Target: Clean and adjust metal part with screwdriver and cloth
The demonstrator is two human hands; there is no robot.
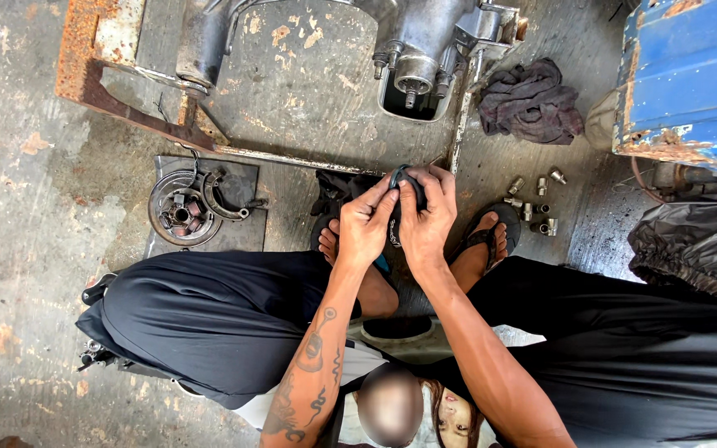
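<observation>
Left hand [367, 224]: closed, thumb and fingertips pinched on the left edge of a small dark ring-shaped part [404, 184]. Right hand [426, 217]: closed, fingers curled over the top and right side of the same part. Both hands touch each other around it, held above the floor between the person's knees, near frame centre. Most of the part is hidden by the fingers; its exact form cannot be told.

Directly beneath the hands: two feet in dark sandals [491, 232], one partly covered by the left hand. A dark crumpled cloth [338, 189] lies just at 9 o'clock of the hands.

At 3 o'clock of the hands, near the right sandal: a cluster of small metal nuts and sleeves [534, 203], loose on the concrete floor [35, 216].

At 9 o'clock, well apart: a round brake-plate assembly with curved shoes [186, 207], lying on a flat grey metal sheet [242, 232].

At 12 o'clock: a grey cast engine casing [412, 58] with studs and an open port, resting against a rusty steel frame [126, 99]. A thin rod of that frame runs across the floor between the casing and the hands.

At 1 o'clock: a bunched dark rag [533, 99].

At 2 o'clock, far edge: a blue painted, rust-spotted metal body [690, 75]; below it, black plastic sheeting [699, 241].

At 6 o'clock: black trousers [209, 315] over both knees.
</observation>
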